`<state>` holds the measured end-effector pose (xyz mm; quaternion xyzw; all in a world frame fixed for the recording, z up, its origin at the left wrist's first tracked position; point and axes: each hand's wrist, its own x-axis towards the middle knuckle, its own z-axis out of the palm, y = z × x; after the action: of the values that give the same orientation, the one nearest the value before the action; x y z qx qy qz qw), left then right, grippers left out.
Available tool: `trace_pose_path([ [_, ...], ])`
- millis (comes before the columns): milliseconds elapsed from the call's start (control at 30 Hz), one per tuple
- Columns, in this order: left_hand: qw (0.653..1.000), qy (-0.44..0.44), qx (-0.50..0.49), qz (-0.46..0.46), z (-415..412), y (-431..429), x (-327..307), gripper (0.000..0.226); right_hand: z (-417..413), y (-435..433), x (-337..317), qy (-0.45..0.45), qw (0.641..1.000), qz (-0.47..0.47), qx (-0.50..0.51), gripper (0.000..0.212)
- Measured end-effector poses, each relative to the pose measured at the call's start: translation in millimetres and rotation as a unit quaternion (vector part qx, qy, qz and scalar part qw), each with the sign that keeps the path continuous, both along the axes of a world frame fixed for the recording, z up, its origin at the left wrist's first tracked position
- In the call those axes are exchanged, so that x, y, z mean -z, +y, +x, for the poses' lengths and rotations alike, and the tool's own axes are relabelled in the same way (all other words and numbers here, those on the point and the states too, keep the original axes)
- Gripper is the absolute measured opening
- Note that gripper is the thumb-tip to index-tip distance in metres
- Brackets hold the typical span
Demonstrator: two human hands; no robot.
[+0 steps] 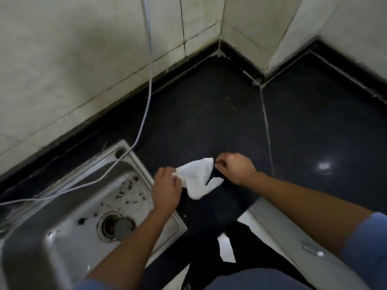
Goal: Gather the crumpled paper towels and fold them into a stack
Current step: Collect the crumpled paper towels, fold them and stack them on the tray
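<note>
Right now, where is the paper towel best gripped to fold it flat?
By its two upper ends, one from each side. The paper towel hangs crumpled between the left hand and the right hand, which pinch those ends, so the loose lower flap droops toward the counter and can probably be laid flat.

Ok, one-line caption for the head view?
Left hand and right hand pinch a paper towel over the counter beside the sink.

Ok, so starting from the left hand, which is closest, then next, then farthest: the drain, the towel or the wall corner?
1. The towel: pinched in the left hand, just to its right.
2. The drain: down in the sink, lower left of the hand.
3. The wall corner: far back, past the dark counter.
</note>
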<state>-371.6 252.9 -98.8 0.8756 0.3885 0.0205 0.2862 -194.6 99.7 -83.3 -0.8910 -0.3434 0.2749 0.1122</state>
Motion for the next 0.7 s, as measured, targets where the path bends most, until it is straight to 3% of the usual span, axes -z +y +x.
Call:
trace_pose_path([
  [133,0.984,0.175,-0.026,0.001,6,12,7,0.042,-2,34,14,-0.010,0.998,-0.048,-0.031,0.038],
  [200,0.971,0.238,-0.019,-0.004,14,8,2,0.030,-3,42,14,0.025,0.994,-0.082,-0.063,0.028],
  [267,0.967,0.254,0.000,-0.002,22,3,-6,0.018,0,40,11,0.082,0.993,-0.055,-0.060,0.014],
  [367,0.984,0.173,-0.029,-0.040,24,-1,-15,0.010,15,22,7,0.169,0.985,0.045,0.010,0.007],
  [467,0.985,0.047,-0.088,-0.143,26,-2,-32,0.011,36,8,7,0.184,0.975,0.115,0.052,0.008],
  [600,0.982,-0.026,-0.079,-0.171,33,0,-56,0.013,45,32,2,0.287,0.953,0.095,-0.010,0.072],
  [633,0.982,-0.032,-0.073,-0.173,34,1,-60,0.012,44,41,1,0.332,0.940,0.076,-0.018,0.074],
  [700,0.983,-0.026,-0.067,-0.171,34,6,-63,0.012,42,53,1,0.394,0.918,0.032,-0.033,0.049],
])
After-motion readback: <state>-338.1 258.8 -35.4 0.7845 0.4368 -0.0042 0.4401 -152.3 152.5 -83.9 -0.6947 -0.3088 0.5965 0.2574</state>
